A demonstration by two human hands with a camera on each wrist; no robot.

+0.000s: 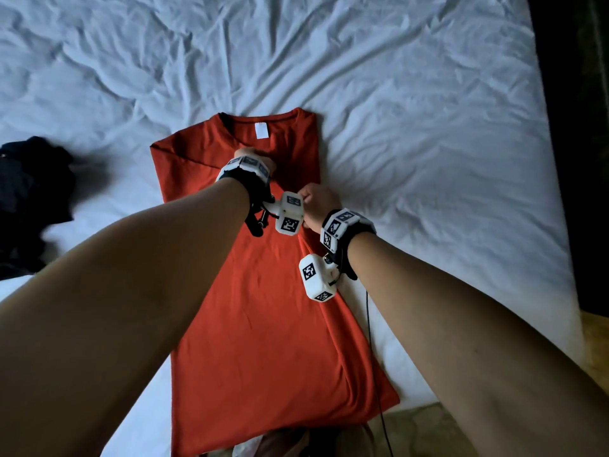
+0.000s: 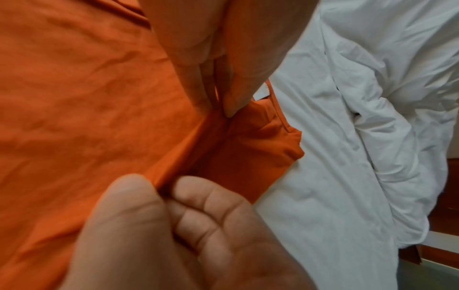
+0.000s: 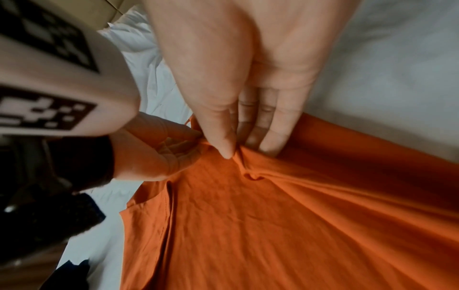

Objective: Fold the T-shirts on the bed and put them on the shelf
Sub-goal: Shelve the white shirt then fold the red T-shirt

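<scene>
Both hands pinch the same raised fold of the orange-red T-shirt (image 1: 263, 291): the left hand (image 2: 159, 235) nips the cloth between thumb and curled fingers, and the right hand (image 3: 238, 82) pinches the ridge a little further along between thumb tip and fingertips (image 3: 270, 145), the two grips close together. In the head view the hands sit near the middle of the shirt's upper half, below the collar and its white label (image 1: 261, 130). The shirt lies lengthwise on the white sheet of the bed (image 1: 428, 127), collar toward the far side, hem reaching the near edge, with its sides apparently already turned in to a long narrow strip; the left sleeve fold (image 1: 184, 153) shows as a crease. A dark garment (image 1: 29, 199) lies bunched at the bed's left edge, well apart. The risk, as I judge it, is that such a narrow, central pinch gathers only the top layer, so lifting it could pull the side folds open or drag the strip askew on the wrinkled sheet. The shelf is not in view.
</scene>
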